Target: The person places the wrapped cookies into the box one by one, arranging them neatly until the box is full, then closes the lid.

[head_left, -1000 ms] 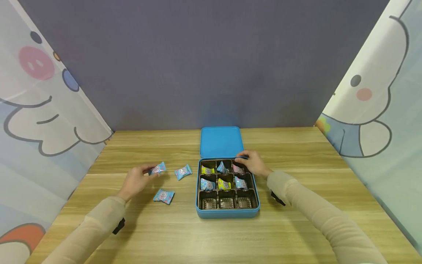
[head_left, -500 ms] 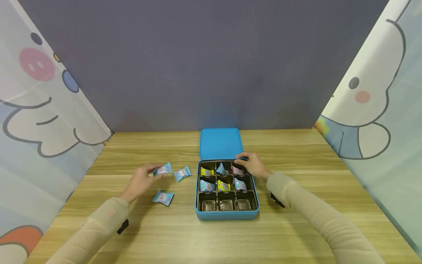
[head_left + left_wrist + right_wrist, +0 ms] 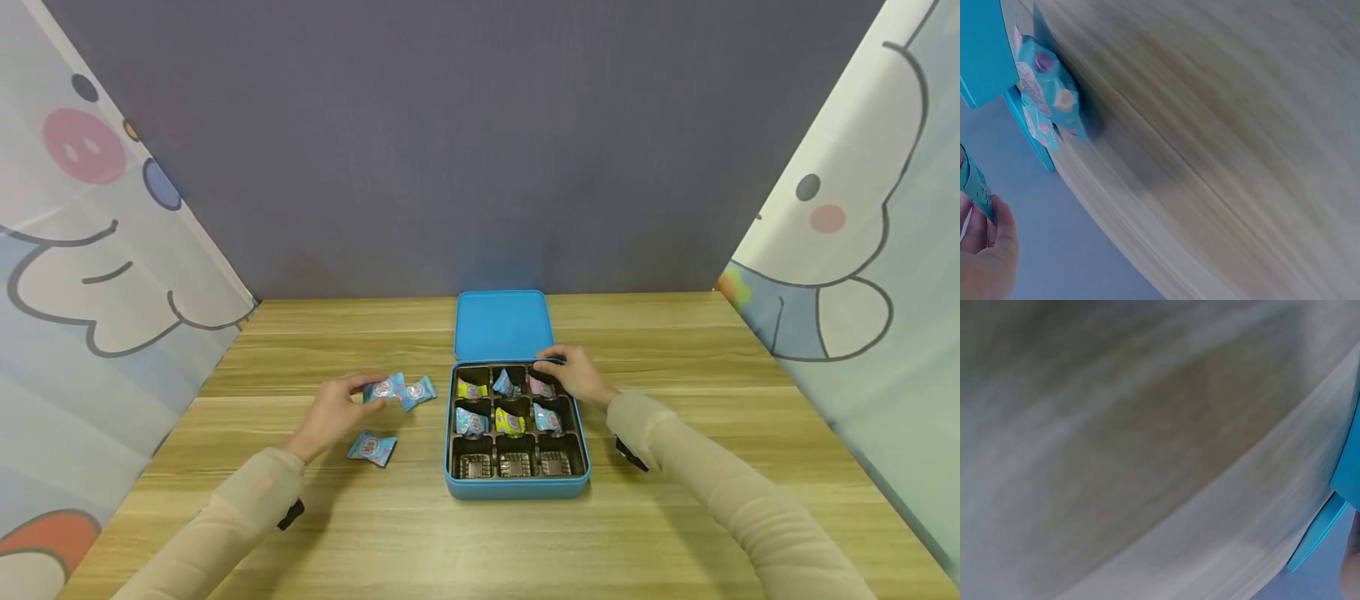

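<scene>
My left hand [image 3: 335, 414] pinches a blue wrapped candy [image 3: 385, 388] between thumb and fingers, left of the box; the left wrist view shows this candy [image 3: 975, 187] by the fingertips. Beside it lies another blue candy [image 3: 417, 392], and a further blue candy [image 3: 372, 448] lies nearer, below the hand. The open blue box [image 3: 517, 490] has a dark compartment tray; yellow, blue and pink candies fill its two far rows, and the three front compartments hold nothing. At the box's far right corner, my right hand [image 3: 577, 375] grips the rim, partly covering the pink candy's compartment.
The blue lid [image 3: 502, 325] lies folded back behind the box. A dark panel [image 3: 480, 150] stands along the back of the wooden table [image 3: 645, 533]. Printed cartoon curtains [image 3: 832, 167] flank both sides.
My left hand has moved to the right with the held candy, which now appears right beside the far loose candy. The right hand has stayed at the box corner.
</scene>
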Demonstrator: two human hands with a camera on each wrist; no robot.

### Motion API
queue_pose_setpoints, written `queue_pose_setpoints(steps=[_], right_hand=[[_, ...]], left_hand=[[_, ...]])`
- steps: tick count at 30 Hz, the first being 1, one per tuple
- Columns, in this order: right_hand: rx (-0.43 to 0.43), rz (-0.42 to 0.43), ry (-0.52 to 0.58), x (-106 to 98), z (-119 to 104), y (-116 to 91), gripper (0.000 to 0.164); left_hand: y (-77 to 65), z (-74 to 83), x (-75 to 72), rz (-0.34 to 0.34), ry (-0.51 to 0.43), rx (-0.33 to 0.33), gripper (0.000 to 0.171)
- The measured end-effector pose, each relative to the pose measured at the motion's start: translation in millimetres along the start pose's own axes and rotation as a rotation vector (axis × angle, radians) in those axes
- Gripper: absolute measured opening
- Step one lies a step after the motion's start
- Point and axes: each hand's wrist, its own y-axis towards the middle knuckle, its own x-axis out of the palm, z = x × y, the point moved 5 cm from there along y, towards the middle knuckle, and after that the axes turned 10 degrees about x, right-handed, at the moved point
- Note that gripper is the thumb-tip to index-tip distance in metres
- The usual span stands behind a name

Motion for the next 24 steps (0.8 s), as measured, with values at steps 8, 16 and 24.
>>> queue_pose_setpoints(steps=[8, 16, 24], right_hand=[[0.012, -0.007, 0.003, 1.0, 2.4, 1.0, 0.024], [-0.003, 0.004, -0.023, -1.1, 1.4, 1.1, 0.023], [0.025, -0.015, -0.015, 0.1, 1.5, -0.1, 0.024]], left_hand=[[1.9, 9.6, 5.7, -0.015, -0.003, 0.031, 0.039], [4.2, 24.9, 14.3, -0.031, 0.026, 0.073, 0.038], [6.6, 42.7, 22.7, -0.022, 0.057, 0.145, 0.033]])
